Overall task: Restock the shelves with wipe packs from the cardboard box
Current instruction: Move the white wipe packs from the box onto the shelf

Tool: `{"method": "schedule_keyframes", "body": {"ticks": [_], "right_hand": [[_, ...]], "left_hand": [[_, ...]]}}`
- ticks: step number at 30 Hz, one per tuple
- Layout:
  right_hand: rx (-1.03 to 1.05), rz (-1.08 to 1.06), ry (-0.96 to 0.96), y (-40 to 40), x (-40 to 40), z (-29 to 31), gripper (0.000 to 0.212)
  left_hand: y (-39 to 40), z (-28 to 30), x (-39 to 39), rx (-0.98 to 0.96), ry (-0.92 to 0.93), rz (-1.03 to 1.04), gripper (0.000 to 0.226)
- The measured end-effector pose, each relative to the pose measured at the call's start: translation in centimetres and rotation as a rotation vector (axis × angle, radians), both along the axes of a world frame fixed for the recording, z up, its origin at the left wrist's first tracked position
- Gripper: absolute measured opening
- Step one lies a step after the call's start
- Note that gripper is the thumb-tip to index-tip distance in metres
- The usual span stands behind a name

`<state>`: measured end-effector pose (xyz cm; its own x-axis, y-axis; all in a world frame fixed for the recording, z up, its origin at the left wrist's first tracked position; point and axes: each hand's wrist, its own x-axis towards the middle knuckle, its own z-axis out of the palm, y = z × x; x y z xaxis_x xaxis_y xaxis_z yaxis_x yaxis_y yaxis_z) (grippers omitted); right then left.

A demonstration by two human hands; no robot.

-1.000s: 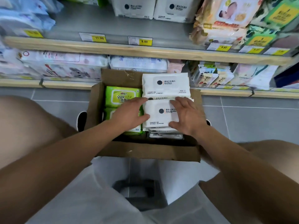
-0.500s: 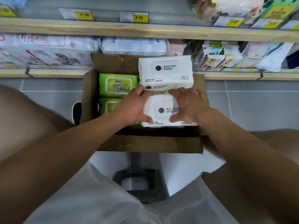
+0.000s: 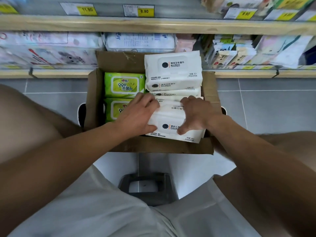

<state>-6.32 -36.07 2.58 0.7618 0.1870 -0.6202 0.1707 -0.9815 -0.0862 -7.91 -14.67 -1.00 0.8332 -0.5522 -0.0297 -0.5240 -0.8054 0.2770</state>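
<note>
At the near right corner of the open brown cardboard box [image 3: 153, 146], I have the front white soft-plastic wipe pack [image 3: 168, 124], and both my hands are on it: my left hand [image 3: 138, 115] curls round its left end with the thumb pressed on the top face, and my right hand [image 3: 195, 113] clamps its right end, fingers over the far edge and thumb down near the printed label. The pack is rectangular, pillowy, with a raised flip-lid panel, a small dark round logo and dark lettering; it sits tilted, its near edge up over the box's near wall. I judge this to be the lifting-out step, with nothing from this grab on the shelf yet. Next I would need to raise the pack clear of the wall, keeping an even squeeze so the slack wrapper does not sag or slip, then carry it forward to a gap on the shelving. Just behind it, along the right side of the box, stand more white wipe packs [image 3: 172, 71] of a similar design, stacked towards the far wall. Along the left side lie two green wipe packs [image 3: 124, 85], one behind the other. Beyond the box run wood-edged store shelves [image 3: 153, 25] with yellow price tags [image 3: 144, 11] and assorted packaged goods, over a grey tiled floor [image 3: 266, 106].
</note>
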Motion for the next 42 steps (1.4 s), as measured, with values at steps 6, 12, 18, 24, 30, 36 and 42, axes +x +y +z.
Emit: {"method": "schedule_keyframes", "body": {"ticks": [6,12,18,24,30,36,42], "right_hand": [[0.032,0.201,-0.273,1.7,-2.2,0.3,0.089],[0.165,0.253,-0.352,5.0,-2.1,1.0,0.094],[0.4,0.192,-0.447,8.2,0.5,1.1,0.099],[0.475,0.102,-0.472,7.5,5.1,0.3,0.091],[0.337,0.02,-0.471,3.8,10.5,-1.2,0.079],[0.142,-0.02,-0.276,2.8,14.2,-2.0,0.104],[0.053,0.004,-0.267,3.3,13.5,-1.1,0.1]], "left_hand": [[-0.3,2.5,0.7,0.212,0.308,0.043,0.124],[1.4,4.3,0.2,0.276,0.257,0.096,0.092],[6.6,5.7,1.3,0.137,0.25,0.313,0.083],[11.8,5.0,2.7,0.119,0.299,0.551,0.084],[12.5,3.4,4.6,-0.034,0.285,0.835,0.079],[9.6,0.9,8.4,-0.039,0.292,0.866,0.089],[7.8,-1.8,9.8,0.103,0.279,0.758,0.086]]}}
